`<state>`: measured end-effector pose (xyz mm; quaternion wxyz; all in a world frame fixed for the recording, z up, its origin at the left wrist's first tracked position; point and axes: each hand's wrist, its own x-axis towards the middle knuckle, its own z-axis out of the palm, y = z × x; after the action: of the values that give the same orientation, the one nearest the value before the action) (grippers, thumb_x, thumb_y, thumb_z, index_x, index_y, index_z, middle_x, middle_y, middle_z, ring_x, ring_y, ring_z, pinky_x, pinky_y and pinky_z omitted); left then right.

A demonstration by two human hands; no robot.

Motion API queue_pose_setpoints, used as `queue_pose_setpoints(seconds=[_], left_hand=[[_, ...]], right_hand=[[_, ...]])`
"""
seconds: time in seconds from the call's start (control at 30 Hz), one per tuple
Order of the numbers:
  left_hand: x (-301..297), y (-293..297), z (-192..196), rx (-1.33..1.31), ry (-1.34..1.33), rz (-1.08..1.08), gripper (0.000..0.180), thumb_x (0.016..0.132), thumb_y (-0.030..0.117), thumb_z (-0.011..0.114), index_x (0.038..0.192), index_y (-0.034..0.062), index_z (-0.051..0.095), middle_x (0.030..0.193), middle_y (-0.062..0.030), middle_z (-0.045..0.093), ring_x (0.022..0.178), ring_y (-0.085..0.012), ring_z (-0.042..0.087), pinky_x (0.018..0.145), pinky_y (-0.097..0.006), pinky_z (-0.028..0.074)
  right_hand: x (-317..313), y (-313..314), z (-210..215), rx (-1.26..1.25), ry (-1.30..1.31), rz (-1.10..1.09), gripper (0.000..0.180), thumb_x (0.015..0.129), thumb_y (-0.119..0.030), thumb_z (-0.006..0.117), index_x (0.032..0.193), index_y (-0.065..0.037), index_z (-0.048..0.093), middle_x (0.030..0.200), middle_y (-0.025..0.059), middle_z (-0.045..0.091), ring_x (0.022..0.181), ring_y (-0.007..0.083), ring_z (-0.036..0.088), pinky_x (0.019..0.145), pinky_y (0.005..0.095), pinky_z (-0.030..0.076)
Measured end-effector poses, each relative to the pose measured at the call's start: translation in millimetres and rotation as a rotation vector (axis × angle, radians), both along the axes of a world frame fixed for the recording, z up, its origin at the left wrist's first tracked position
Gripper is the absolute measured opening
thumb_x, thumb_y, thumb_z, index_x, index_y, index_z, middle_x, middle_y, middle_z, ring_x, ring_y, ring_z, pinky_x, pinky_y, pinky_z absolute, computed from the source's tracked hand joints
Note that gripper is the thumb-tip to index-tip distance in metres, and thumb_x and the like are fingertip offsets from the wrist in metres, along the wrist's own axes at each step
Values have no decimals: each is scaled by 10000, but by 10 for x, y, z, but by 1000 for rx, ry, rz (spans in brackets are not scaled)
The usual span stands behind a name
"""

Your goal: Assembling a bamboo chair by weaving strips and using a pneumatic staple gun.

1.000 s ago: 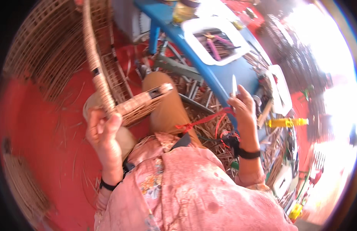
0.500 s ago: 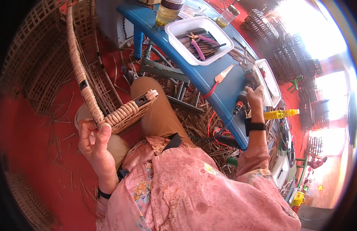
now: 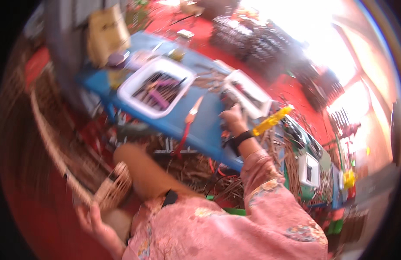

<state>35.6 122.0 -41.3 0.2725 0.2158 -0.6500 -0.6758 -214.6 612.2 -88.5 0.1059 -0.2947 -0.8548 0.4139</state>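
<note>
A woven basket point(image 3: 116, 186) with a wrapped rim leans against my leg at the left, its corner between the thumb and fingers of my left hand point(image 3: 96, 223). Motion blurs that grip. My right hand point(image 3: 234, 119) reaches over the blue table point(image 3: 209, 130) and is closed on a dark power drill point(image 3: 227, 99). Much of the drill is behind the hand and smeared by motion. Beside it on the table lies a pointed blade tool with a red handle point(image 3: 184, 136). A yellow bottle-like object point(image 3: 272, 121) is just right of my right wrist.
A white tub point(image 3: 153, 113) on the table holds dark strips and purple-handled cutters point(image 3: 158, 99). A second white tray point(image 3: 257, 108) stands beyond my right hand. A brown paper bag point(image 3: 107, 34) is at the far left. Loose strips litter the floor under the table.
The view has swung, so the table now lies further left and the scene is blurred. My right hand stays at the drill, and my left hand stays at the basket corner.
</note>
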Motion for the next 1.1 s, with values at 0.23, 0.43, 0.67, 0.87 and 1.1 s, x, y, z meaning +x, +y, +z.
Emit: queue_pose_setpoints(seconds=[0.23,0.43,0.67,0.87,1.1], left_hand=[[6,144,-72,-473,31,63,381,943,254,649,1132,-77,631,1091,-217,642,936,-316,622,845,-402,497],[-76,-109,-227,-1370,141,248,320,940,279,663,964,-40,673,930,-204,677,785,-352,640,719,-430,526],[-224,143,-39,-950,253,116,339,946,291,663,976,-46,688,873,-190,674,833,-350,656,741,-418,530],[-128,131,-72,-938,349,-10,473,878,309,760,1115,-77,625,1060,-225,628,957,-359,614,793,-423,515],[-29,170,280,-1076,303,146,492,831,349,794,1038,-64,625,1002,-218,638,893,-399,615,776,-474,506]], right_hand=[[514,213,108,-32,125,2,999,656,-64,775,1482,74,230,1250,254,547,1100,325,580,944,344,477],[1183,-313,981,-418,339,162,990,741,2,747,1538,-4,160,1017,137,627,765,175,639,681,304,535],[1685,-893,1784,-724,615,453,993,777,21,712,1569,-91,124,1008,128,625,782,164,641,686,302,539],[1942,-1201,2123,-818,650,759,692,777,28,717,1390,-49,405,1006,71,609,845,133,622,769,304,519],[2108,-1614,2073,-838,410,733,494,757,-29,813,1181,-46,559,901,-11,598,798,65,583,660,243,495]])
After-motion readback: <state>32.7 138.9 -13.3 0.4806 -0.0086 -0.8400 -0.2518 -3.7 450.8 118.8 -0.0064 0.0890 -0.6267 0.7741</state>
